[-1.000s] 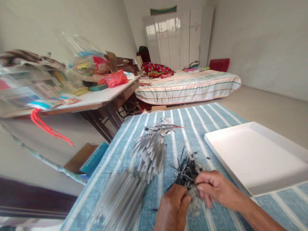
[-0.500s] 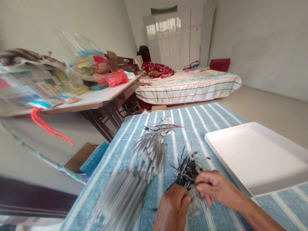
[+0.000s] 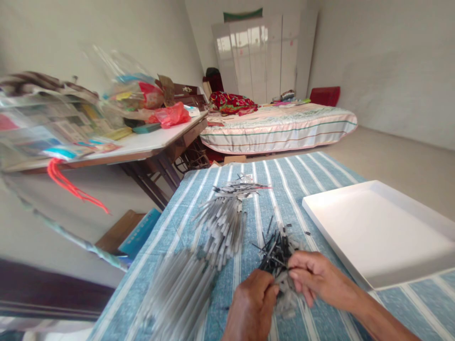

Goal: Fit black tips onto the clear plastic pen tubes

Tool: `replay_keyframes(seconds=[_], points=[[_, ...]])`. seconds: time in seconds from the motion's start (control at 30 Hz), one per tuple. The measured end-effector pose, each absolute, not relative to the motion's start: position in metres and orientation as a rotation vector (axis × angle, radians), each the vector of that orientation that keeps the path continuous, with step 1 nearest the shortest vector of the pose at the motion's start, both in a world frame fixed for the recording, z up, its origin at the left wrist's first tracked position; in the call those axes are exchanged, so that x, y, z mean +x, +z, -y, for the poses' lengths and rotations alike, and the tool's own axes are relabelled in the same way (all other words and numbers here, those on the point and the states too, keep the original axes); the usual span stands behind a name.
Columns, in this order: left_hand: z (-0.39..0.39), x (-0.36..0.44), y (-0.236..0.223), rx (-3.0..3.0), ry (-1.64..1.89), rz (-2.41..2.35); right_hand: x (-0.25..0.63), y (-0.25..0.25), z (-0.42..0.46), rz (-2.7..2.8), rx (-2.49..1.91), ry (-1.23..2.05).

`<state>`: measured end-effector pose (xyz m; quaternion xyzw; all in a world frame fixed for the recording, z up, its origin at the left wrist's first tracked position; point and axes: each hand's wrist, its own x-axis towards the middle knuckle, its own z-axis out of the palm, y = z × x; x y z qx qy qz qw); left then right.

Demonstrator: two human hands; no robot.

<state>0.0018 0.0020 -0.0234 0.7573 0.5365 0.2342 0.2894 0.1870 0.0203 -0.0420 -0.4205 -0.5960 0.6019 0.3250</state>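
My left hand [image 3: 253,303] is closed, thumb against the curled fingers, at the near edge of a heap of thin black sticks [image 3: 275,251]. At the heap's right side, my right hand [image 3: 314,274] pinches with thumb and forefinger. Whatever lies in either pinch is too small or hidden to make out. Below and between the hands lie small translucent grey pieces [image 3: 286,303]. To the left, long grey translucent tubes [image 3: 181,293] lie side by side, with a second bundle of tubes [image 3: 223,227] beyond them.
Thin black and clear sticks [image 3: 236,189] lie at the far end of the blue striped cloth [image 3: 284,189]. A shallow white box lid [image 3: 384,237] rests at the right. A cluttered side table [image 3: 167,139] stands left; a bed [image 3: 280,130] is behind.
My left hand has shifted slightly down and left. My right hand stays almost in place, still pinching. The heaps and bundles look the same.
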Motion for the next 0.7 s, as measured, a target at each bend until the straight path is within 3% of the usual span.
replay_keyframes(seconds=[0.4, 0.53, 0.7], points=[[-0.0024, 0.0035, -0.0242, 2.017, 0.645, -1.437, 0.1853, -0.0397, -0.0203, 1.502, -1.157, 1.660], [-0.0027, 0.0040, -0.0251, 1.995, 0.692, -1.432, 0.1839, -0.0417, -0.0203, 1.585, -1.195, 1.555], [-0.0028, 0.0050, -0.0269, 1.959, 0.700, -1.436, 0.1842, -0.0466, -0.0205, 1.487, -1.148, 1.694]])
